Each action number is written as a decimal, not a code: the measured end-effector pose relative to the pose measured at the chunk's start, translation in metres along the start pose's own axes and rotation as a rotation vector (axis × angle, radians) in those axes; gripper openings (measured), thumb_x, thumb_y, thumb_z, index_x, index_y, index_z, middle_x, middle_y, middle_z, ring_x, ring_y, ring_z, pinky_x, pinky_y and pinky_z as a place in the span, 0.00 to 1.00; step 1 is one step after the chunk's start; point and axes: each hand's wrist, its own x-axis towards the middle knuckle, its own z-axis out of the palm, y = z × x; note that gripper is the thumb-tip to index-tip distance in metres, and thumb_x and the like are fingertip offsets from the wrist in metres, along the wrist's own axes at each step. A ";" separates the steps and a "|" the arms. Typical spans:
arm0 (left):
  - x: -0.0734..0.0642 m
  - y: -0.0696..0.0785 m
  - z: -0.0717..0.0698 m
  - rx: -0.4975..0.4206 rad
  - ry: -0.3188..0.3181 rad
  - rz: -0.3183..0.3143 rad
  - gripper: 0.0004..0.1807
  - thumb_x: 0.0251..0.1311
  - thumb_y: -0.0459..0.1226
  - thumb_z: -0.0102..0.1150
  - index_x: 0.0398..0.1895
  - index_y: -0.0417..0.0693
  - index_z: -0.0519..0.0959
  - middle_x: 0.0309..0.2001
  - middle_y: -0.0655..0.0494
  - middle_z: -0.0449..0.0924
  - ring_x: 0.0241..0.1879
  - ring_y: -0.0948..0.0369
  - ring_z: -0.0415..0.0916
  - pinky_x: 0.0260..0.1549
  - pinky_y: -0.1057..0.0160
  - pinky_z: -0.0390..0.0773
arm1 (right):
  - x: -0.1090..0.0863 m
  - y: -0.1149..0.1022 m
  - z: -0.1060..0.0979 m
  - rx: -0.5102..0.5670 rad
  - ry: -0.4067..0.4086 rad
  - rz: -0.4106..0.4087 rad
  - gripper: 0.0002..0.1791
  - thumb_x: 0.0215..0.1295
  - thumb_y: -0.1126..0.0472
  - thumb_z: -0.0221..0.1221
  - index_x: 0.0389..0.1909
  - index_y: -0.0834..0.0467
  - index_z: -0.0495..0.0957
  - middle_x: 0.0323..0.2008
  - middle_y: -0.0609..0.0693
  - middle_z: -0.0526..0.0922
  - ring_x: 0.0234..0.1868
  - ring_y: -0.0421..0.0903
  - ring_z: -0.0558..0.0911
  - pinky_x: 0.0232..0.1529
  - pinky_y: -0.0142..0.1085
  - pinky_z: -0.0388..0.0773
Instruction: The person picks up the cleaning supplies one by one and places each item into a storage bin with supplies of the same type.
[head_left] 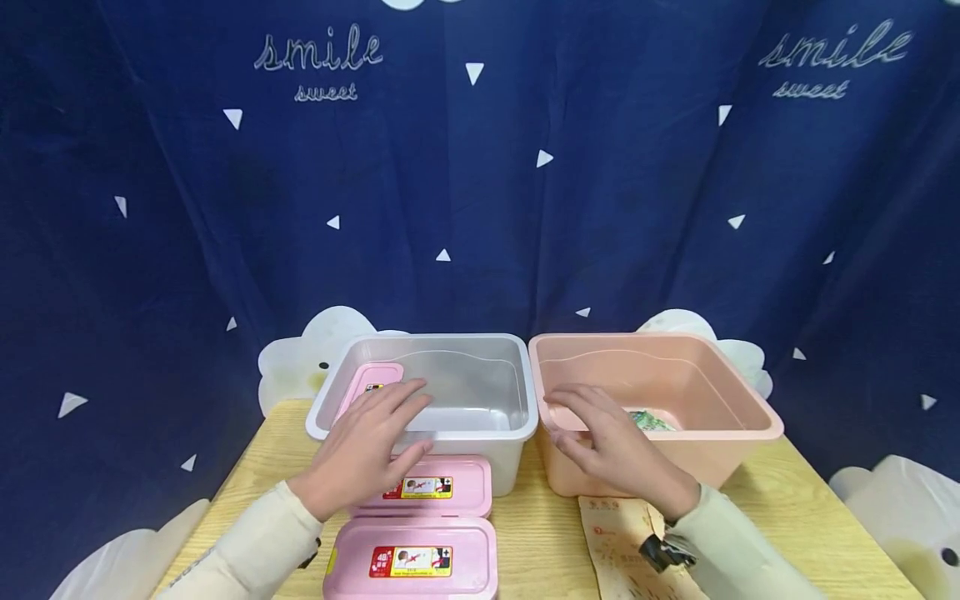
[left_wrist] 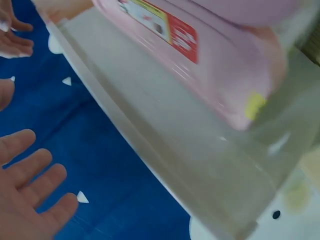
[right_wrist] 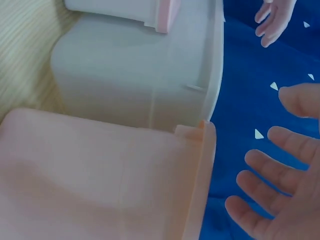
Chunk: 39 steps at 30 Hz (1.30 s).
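My left hand point(head_left: 367, 450) hovers over the near left side of the light grey bin point(head_left: 465, 467), fingers spread and holding nothing. Inside that bin, against its left wall, is a pink-lidded box point(head_left: 382, 372). In front of the bin are two more pink-lidded boxes, the nearer one point(head_left: 420, 542) and the farther one point(head_left: 472, 483), which my left hand partly covers. Above the near left rim of the peach bin point(head_left: 720, 458) hangs my right hand point(head_left: 622, 450), its fingers loosely bent around nothing. A green and white packet point(head_left: 651, 421) lies in the peach bin, partly hidden by that hand.
A tan printed pouch point(head_left: 615, 542) lies before the peach bin, partly under my right forearm. Both bins stand side by side on a wooden table point(head_left: 532, 533). Behind hangs a dark blue curtain point(head_left: 480, 200) with white triangles and cloud shapes.
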 end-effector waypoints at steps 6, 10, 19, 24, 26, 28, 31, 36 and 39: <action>-0.006 -0.019 0.001 0.015 0.000 0.006 0.30 0.50 0.51 0.60 0.56 0.48 0.72 0.60 0.50 0.71 0.60 0.53 0.67 0.58 0.51 0.65 | 0.005 -0.002 0.007 -0.010 -0.024 -0.048 0.24 0.59 0.51 0.59 0.55 0.53 0.72 0.55 0.47 0.74 0.57 0.44 0.71 0.57 0.42 0.68; -0.008 -0.029 -0.001 0.020 0.004 0.002 0.30 0.49 0.51 0.60 0.55 0.46 0.73 0.59 0.50 0.71 0.60 0.54 0.68 0.58 0.51 0.65 | 0.009 -0.002 0.010 -0.027 -0.018 -0.069 0.24 0.58 0.53 0.60 0.55 0.54 0.72 0.55 0.49 0.74 0.57 0.45 0.71 0.57 0.43 0.67; -0.024 -0.051 -0.001 0.045 -0.013 -0.101 0.31 0.49 0.50 0.61 0.57 0.47 0.73 0.58 0.49 0.72 0.58 0.50 0.70 0.55 0.48 0.68 | 0.018 -0.010 0.019 -0.035 -0.008 -0.133 0.24 0.54 0.54 0.62 0.53 0.54 0.73 0.55 0.50 0.74 0.56 0.46 0.72 0.57 0.41 0.68; -0.035 -0.068 0.001 0.038 -0.009 -0.175 0.31 0.49 0.50 0.61 0.57 0.47 0.72 0.59 0.49 0.72 0.58 0.50 0.70 0.54 0.47 0.68 | 0.025 -0.012 0.026 0.000 -0.017 -0.119 0.24 0.55 0.54 0.61 0.54 0.55 0.72 0.56 0.51 0.74 0.58 0.46 0.71 0.59 0.41 0.66; -0.040 -0.075 0.003 0.027 0.000 -0.207 0.31 0.49 0.49 0.61 0.57 0.46 0.72 0.58 0.49 0.72 0.58 0.50 0.69 0.54 0.47 0.68 | 0.028 -0.012 0.029 0.012 -0.025 -0.116 0.24 0.56 0.54 0.60 0.54 0.55 0.72 0.56 0.52 0.74 0.58 0.47 0.71 0.58 0.41 0.66; -0.044 -0.083 0.006 0.016 0.013 -0.235 0.31 0.49 0.48 0.62 0.56 0.43 0.73 0.57 0.47 0.73 0.57 0.49 0.69 0.54 0.47 0.68 | 0.031 -0.013 0.031 0.020 -0.033 -0.106 0.24 0.56 0.54 0.60 0.54 0.54 0.72 0.56 0.51 0.74 0.58 0.46 0.71 0.58 0.41 0.66; -0.049 -0.093 0.009 -0.002 0.029 -0.282 0.30 0.48 0.46 0.62 0.55 0.42 0.73 0.56 0.46 0.73 0.57 0.48 0.69 0.54 0.46 0.67 | 0.038 -0.013 0.034 0.036 -0.037 -0.085 0.23 0.56 0.54 0.59 0.54 0.54 0.72 0.56 0.50 0.73 0.58 0.46 0.70 0.59 0.42 0.66; -0.056 -0.108 0.010 -0.050 0.029 -0.380 0.29 0.51 0.46 0.61 0.55 0.42 0.73 0.57 0.44 0.72 0.57 0.47 0.68 0.54 0.45 0.66 | 0.049 -0.017 0.041 0.090 -0.046 -0.032 0.22 0.59 0.53 0.57 0.54 0.54 0.72 0.56 0.50 0.73 0.59 0.46 0.70 0.60 0.43 0.65; -0.060 -0.115 0.012 -0.098 0.014 -0.447 0.28 0.54 0.48 0.58 0.57 0.44 0.71 0.59 0.43 0.71 0.59 0.45 0.66 0.55 0.44 0.64 | 0.053 -0.021 0.046 0.109 -0.052 -0.017 0.22 0.58 0.53 0.57 0.54 0.55 0.72 0.56 0.50 0.73 0.59 0.47 0.70 0.60 0.44 0.65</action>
